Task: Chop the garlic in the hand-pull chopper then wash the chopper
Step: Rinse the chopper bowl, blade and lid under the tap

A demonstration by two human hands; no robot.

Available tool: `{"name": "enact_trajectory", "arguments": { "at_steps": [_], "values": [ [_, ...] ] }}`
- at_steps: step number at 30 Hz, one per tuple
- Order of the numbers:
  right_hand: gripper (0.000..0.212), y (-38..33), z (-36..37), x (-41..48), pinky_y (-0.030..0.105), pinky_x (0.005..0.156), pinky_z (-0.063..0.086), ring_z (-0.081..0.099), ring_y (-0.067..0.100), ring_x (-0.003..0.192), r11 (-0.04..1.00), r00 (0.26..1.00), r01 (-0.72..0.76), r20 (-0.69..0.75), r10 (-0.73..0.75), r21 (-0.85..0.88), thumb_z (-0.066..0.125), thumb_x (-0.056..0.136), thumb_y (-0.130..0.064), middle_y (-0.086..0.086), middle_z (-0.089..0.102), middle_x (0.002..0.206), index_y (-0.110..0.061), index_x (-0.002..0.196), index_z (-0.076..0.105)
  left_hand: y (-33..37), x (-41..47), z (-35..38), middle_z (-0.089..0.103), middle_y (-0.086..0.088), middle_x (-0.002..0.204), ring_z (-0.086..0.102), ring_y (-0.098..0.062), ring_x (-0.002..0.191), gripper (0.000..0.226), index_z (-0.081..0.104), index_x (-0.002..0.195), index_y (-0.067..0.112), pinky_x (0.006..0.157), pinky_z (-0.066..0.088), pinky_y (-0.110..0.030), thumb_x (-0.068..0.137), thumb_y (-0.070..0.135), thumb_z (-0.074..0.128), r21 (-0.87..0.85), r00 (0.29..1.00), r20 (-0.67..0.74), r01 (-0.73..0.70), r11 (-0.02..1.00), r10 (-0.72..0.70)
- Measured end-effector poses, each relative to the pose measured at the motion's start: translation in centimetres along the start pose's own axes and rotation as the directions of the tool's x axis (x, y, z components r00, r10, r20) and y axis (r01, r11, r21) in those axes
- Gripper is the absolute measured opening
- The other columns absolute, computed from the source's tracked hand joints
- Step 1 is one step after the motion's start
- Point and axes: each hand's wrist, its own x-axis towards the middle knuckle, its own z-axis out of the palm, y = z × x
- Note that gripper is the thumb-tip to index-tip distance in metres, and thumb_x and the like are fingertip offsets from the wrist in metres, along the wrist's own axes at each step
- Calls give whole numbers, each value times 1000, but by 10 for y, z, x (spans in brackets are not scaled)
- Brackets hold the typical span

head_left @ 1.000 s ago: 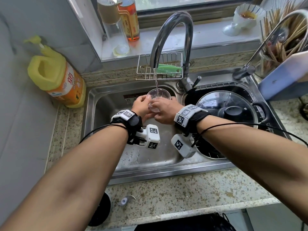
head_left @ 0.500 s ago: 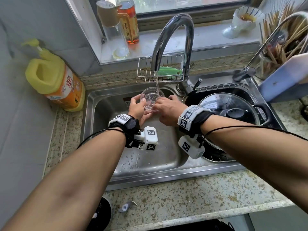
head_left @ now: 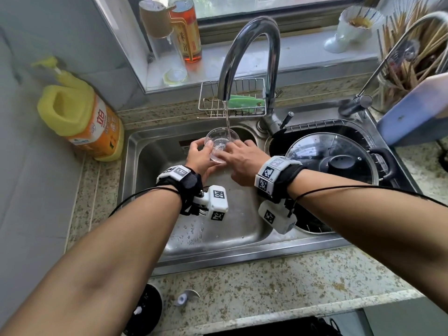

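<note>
The clear chopper bowl [head_left: 221, 141] is tilted under a thin stream of water from the curved tap [head_left: 252, 57], above the left sink basin [head_left: 145, 170]. My left hand [head_left: 200, 156] grips its left side with the thumb on the rim. My right hand [head_left: 242, 161] holds the bowl's right side from below, fingers curled against it. On the counter near the front edge lie the black chopper lid [head_left: 145, 309] and the small white blade piece [head_left: 185, 297].
A yellow detergent jug [head_left: 80, 112] stands left of the sink. The right basin holds a black pan with a glass lid [head_left: 332, 163]. A wire rack with a green sponge [head_left: 244, 101] hangs behind the tap. Bottles, a cup and chopsticks line the windowsill and right side.
Both hands have lifted the bowl a little toward the tap and tipped it, so the water now falls inside it.
</note>
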Motion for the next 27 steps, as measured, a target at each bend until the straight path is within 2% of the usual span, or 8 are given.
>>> {"name": "enact_trajectory", "arguments": {
  "at_steps": [2, 5, 8, 12, 16, 19, 23, 27],
  "values": [
    [49, 1, 0, -1, 43, 97, 35, 43, 25, 123, 997, 1000, 14, 25, -16, 73, 55, 87, -29, 4, 48, 128, -26, 135, 47, -1, 0, -4, 61, -17, 119, 66, -24, 76, 29, 42, 136, 12, 53, 61, -37, 108, 19, 45, 62, 1000, 19, -3, 998, 2],
    [28, 15, 1, -5, 41, 99, 36, 46, 19, 122, 997, 996, 70, -58, -72, -33, 48, 94, -36, -3, 56, 123, -26, 116, 63, -2, 1, -12, 61, -17, 120, 68, -28, 75, 21, 49, 126, 16, 51, 62, -36, 108, 25, 45, 168, 997, 63, 24, 985, -35],
    [25, 16, 5, -3, 33, 87, 39, 54, 18, 109, 990, 986, 118, -110, -127, -83, 43, 100, -37, -5, 63, 110, -26, 106, 64, -1, 3, -15, 63, -15, 115, 65, -27, 69, 24, 55, 125, 16, 54, 61, -34, 106, 30, 49, 174, 997, 48, 55, 983, -65],
    [30, 6, 9, 4, 34, 85, 45, 56, 22, 105, 996, 979, 94, -179, -92, 1, 54, 96, -28, 0, 66, 108, -25, 125, 56, -4, 2, -10, 64, -22, 118, 69, -33, 79, 31, 52, 129, 13, 68, 63, -40, 99, 6, 55, 120, 986, 90, 132, 984, -143],
    [30, 11, 15, -1, 34, 95, 41, 53, 20, 116, 988, 982, 129, -152, -115, 83, 53, 94, -26, -1, 66, 118, -22, 123, 62, -3, 3, -14, 63, -22, 91, 65, -34, 66, 21, 58, 98, 8, 53, 61, -34, 95, -5, 41, 153, 980, 47, 182, 971, -191],
    [18, 19, 15, -2, 33, 88, 38, 58, 17, 110, 990, 987, 119, -114, -110, 73, 53, 95, -36, -7, 69, 107, -26, 103, 67, -5, 4, -18, 61, -17, 97, 63, -28, 63, 20, 52, 116, 15, 47, 57, -29, 99, 7, 46, 225, 984, 7, 171, 959, -177],
    [24, 10, 14, 2, 34, 83, 37, 63, 21, 103, 992, 983, 99, -162, -86, 75, 57, 95, -34, -2, 69, 105, -25, 115, 64, -9, 0, -11, 53, -15, 136, 69, -34, 77, 53, 40, 145, 26, 69, 64, -42, 97, 7, 52, 94, 954, 180, 224, 970, -238],
    [32, 9, 16, -3, 34, 90, 34, 57, 20, 112, 989, 977, 123, -182, -106, 83, 57, 93, -31, -1, 64, 118, -25, 125, 60, -8, 1, -12, 58, -25, 125, 68, -38, 73, 60, 34, 146, 25, 71, 60, -47, 94, -4, 38, 117, 966, 159, 186, 976, -203]
  ]
}}
